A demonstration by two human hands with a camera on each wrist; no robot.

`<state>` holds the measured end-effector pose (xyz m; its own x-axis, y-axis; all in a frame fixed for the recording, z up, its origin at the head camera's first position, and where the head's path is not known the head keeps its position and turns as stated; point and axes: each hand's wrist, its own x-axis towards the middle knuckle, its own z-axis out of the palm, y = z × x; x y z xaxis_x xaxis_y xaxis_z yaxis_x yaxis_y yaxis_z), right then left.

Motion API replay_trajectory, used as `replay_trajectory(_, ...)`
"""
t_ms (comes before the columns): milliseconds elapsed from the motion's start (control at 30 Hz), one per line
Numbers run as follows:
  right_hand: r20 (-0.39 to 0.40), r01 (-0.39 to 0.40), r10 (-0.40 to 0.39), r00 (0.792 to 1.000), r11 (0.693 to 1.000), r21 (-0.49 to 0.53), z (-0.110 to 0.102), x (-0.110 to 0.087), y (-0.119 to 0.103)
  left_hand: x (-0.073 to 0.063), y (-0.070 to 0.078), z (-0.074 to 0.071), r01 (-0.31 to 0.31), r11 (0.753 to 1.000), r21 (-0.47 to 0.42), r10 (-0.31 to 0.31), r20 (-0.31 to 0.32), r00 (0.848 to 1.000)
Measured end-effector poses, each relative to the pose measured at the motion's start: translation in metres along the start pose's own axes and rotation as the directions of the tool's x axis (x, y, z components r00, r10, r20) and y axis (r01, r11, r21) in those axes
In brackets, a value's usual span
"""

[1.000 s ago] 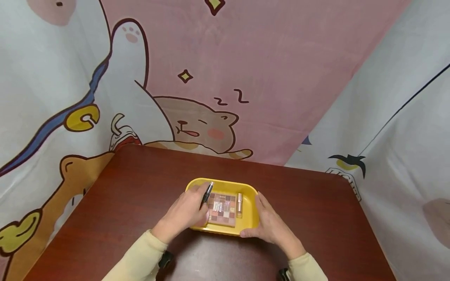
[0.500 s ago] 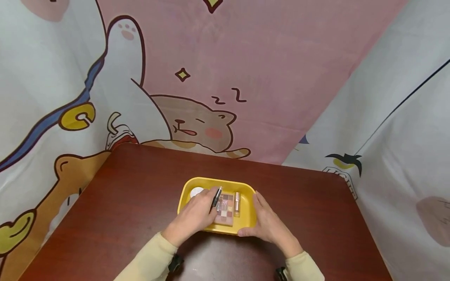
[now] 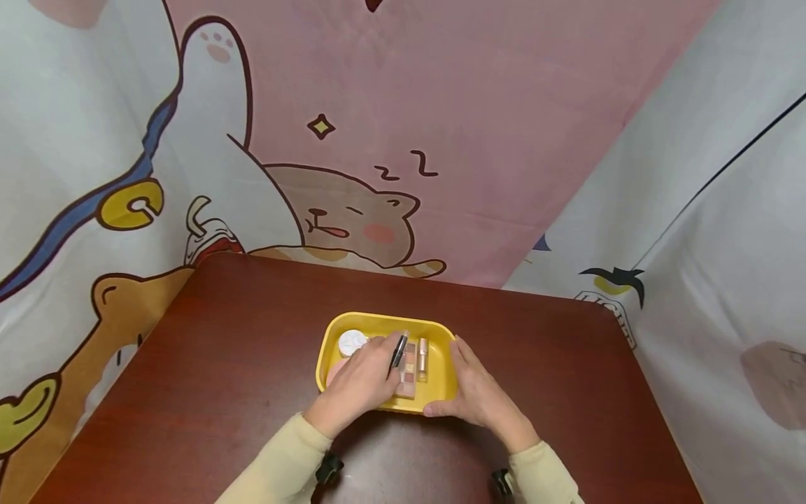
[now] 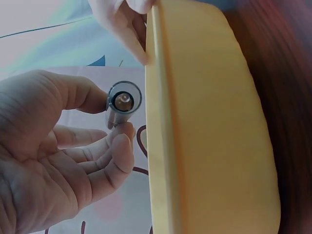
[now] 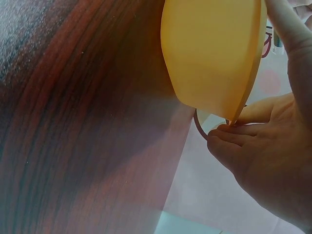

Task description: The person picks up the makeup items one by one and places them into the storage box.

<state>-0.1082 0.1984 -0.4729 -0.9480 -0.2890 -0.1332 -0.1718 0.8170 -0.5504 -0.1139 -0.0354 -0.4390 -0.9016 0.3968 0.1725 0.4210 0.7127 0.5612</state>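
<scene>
A yellow plastic basket (image 3: 443, 378) lies before me on the table. Over its middle, my left hand (image 3: 360, 383) pinches a slim black tube (image 3: 398, 352) between thumb and fingers; the left wrist view shows the clear round end of this tube (image 4: 124, 100). Beneath that hand an eyeshadow palette (image 3: 409, 378) is partly hidden. A pinkish-gold lipstick tube (image 3: 423, 360) lies to the palette's right. My right hand (image 3: 481, 392) grips the basket's right end, thumb at the near corner and fingers along the outer wall (image 5: 212, 53).
In the basket's left part sit a white round item (image 3: 352, 342) and a pink item (image 3: 336, 371) half covered by the left hand. The dark red-brown table (image 3: 252, 336) ends at a cartoon-printed cloth (image 3: 491, 175) behind and at the sides.
My left hand has moved right across the basket with the black tube, covering more of the palette and uncovering the white round item and the pink item. The right hand keeps its hold.
</scene>
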Motion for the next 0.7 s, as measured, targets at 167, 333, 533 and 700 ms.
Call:
replay_trajectory(167,0.002,0.019,-0.019,1.000,1.000,0.007,-0.001,0.001,-0.001,0.004,0.003,0.005,-0.032,0.999,-0.010,0.032,-0.013,0.999)
replay_trajectory(333,-0.003,0.027,-0.027,1.000,1.000,0.012,-0.002,0.001,-0.001,0.008,0.007,0.011,-0.003,1.000,0.003,0.003,-0.011,1.000)
replay_trajectory(533,-0.001,0.027,-0.027,1.000,1.000,0.014,-0.002,0.002,-0.001,0.013,0.013,0.022,0.023,0.999,0.029,-0.023,-0.013,1.000)
replay_trajectory(700,-0.012,0.049,-0.049,0.999,0.999,0.007,0.000,0.000,0.001,0.016,0.018,0.032,0.057,0.998,0.022,-0.057,0.010,0.998)
